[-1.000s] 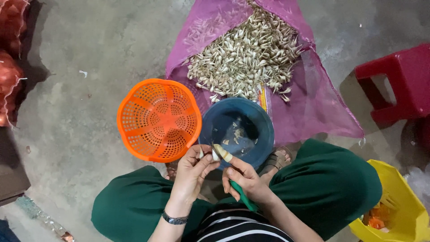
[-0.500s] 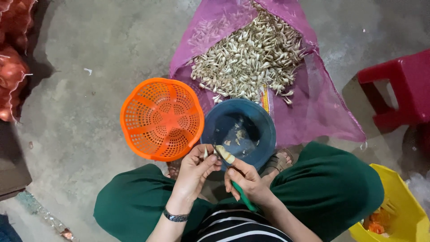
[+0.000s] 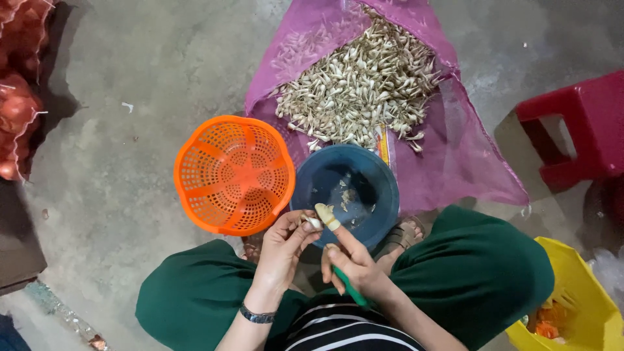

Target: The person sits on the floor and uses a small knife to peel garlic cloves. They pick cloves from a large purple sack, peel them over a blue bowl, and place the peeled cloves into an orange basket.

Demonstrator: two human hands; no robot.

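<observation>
My left hand [image 3: 281, 248] pinches a small pale garlic clove [image 3: 312, 221] just over the near rim of a dark blue bowl [image 3: 364, 170]. My right hand [image 3: 354, 265] grips a knife with a green handle [image 3: 350, 291]; its forefinger, wrapped in pale tape, points at the clove. Bits of peel lie in the bowl. An orange perforated basket [image 3: 234, 174] stands left of the bowl. Behind both, a heap of unpeeled garlic [image 3: 357, 88] lies on a purple mesh sack [image 3: 455, 156].
Concrete floor all around. A red plastic stool [image 3: 578, 130] stands at the right, a yellow bucket [image 3: 578, 305] with orange scraps at the lower right. Red mesh sacks of onions [image 3: 16, 97] lie at the left edge. My green-trousered knees flank the bowl.
The hands have stayed over the bowl's near rim, working the clove; the view shifted slightly. Nothing else moved.
</observation>
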